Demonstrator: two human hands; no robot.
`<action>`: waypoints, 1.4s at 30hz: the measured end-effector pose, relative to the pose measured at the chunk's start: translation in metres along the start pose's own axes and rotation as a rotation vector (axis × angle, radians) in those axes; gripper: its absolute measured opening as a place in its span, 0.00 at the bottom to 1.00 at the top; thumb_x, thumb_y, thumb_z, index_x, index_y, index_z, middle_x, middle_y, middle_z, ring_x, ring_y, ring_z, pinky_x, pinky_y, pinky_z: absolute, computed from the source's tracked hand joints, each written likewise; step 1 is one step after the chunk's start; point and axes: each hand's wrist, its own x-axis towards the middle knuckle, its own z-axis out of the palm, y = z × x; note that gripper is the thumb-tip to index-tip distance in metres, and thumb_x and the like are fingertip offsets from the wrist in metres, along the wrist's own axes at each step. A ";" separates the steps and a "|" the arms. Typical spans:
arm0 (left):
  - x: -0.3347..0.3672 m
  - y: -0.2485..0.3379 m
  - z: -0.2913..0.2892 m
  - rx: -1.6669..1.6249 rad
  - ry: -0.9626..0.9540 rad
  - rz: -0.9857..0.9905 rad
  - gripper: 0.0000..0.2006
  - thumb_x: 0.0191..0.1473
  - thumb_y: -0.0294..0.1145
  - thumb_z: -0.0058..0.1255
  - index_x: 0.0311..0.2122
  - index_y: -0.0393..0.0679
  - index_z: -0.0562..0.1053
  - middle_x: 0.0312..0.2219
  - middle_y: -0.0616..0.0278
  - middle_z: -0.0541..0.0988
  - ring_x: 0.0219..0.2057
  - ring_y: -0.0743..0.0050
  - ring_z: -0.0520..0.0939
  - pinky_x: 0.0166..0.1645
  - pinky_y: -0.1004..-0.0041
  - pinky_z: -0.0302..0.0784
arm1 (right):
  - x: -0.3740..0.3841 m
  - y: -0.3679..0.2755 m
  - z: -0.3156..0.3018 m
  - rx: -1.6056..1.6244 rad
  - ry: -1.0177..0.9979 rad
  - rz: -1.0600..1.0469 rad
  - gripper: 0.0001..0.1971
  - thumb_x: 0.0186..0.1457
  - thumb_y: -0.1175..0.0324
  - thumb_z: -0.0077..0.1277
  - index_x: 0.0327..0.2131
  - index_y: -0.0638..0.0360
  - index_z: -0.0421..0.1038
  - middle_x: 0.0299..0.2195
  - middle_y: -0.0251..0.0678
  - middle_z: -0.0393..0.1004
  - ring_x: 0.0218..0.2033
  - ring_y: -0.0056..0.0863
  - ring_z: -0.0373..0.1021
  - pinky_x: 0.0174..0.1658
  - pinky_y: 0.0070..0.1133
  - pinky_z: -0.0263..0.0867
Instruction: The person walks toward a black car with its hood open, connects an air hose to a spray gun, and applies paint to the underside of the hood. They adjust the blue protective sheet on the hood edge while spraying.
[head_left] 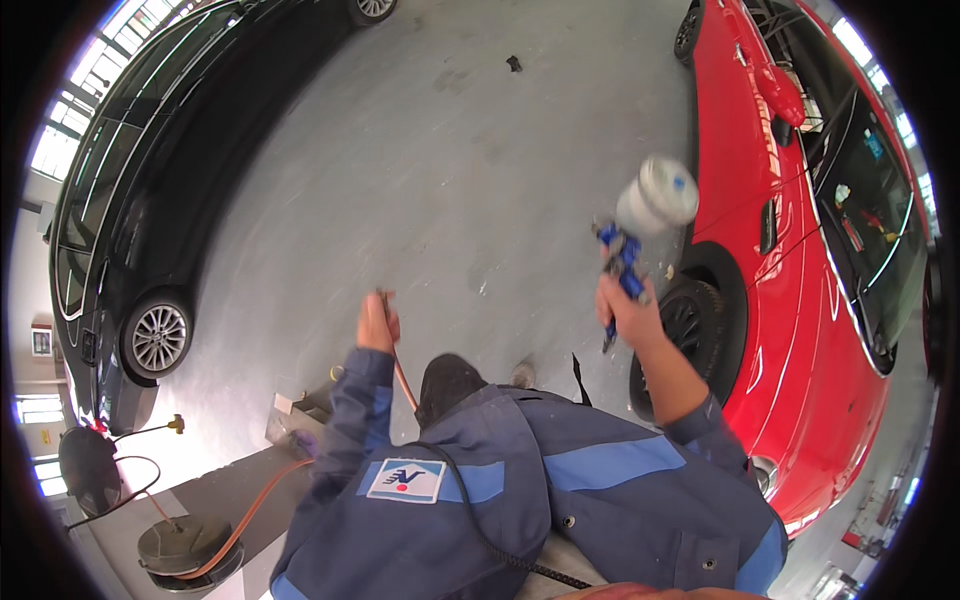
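Observation:
In my right hand [632, 312] is a blue paint spray gun [625, 262], its handle gripped in closed fingers. A whitish translucent cup [655, 197] sits on top of the gun, blurred by motion. The gun is held up near the rear wheel of the red car. My left hand [376, 324] is closed around the end of an orange air hose [403, 378], with a small dark fitting showing at the fingertips. Hose and spray gun are apart, with a wide gap between my hands.
A red car [740, 200] stands close on the right, a black car [150, 190] on the left. At lower left are a hose reel [185, 545] with orange hose and a dark rounded object [90, 470] with a cable. A small black object [514, 64] lies on the grey floor [440, 160].

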 end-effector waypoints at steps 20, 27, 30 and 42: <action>0.355 0.359 0.488 -0.178 -0.825 0.468 0.24 0.66 0.52 0.33 0.30 0.40 0.66 0.17 0.72 0.63 0.18 0.86 0.59 0.23 0.80 0.54 | 0.565 -0.355 -0.014 0.238 -0.245 -0.458 0.07 0.65 0.65 0.45 0.34 0.56 0.63 0.15 0.28 0.59 0.15 0.18 0.55 0.19 0.18 0.54; 0.537 0.419 0.623 -0.100 -0.885 0.485 0.21 0.66 0.50 0.34 0.32 0.41 0.66 0.18 0.72 0.63 0.19 0.87 0.59 0.23 0.81 0.55 | 0.782 -0.378 -0.112 0.314 -0.267 -0.524 0.05 0.61 0.70 0.46 0.39 0.59 0.67 0.16 0.26 0.59 0.15 0.15 0.54 0.18 0.17 0.51; 0.617 0.452 0.686 -0.138 -0.976 0.418 0.21 0.66 0.50 0.34 0.32 0.41 0.65 0.18 0.72 0.63 0.19 0.87 0.59 0.23 0.81 0.55 | 0.883 -0.400 -0.155 0.397 -0.379 -0.525 0.11 0.62 0.71 0.44 0.47 0.58 0.68 0.16 0.26 0.59 0.14 0.14 0.53 0.17 0.16 0.51; 0.978 0.524 0.859 0.193 -0.325 0.814 0.16 0.61 0.42 0.49 0.35 0.36 0.67 0.16 0.51 0.72 0.17 0.51 0.74 0.23 0.63 0.67 | 1.284 -0.424 -0.204 0.102 -0.262 -0.551 0.23 0.63 0.71 0.41 0.62 0.56 0.56 0.21 0.26 0.62 0.20 0.16 0.59 0.23 0.18 0.62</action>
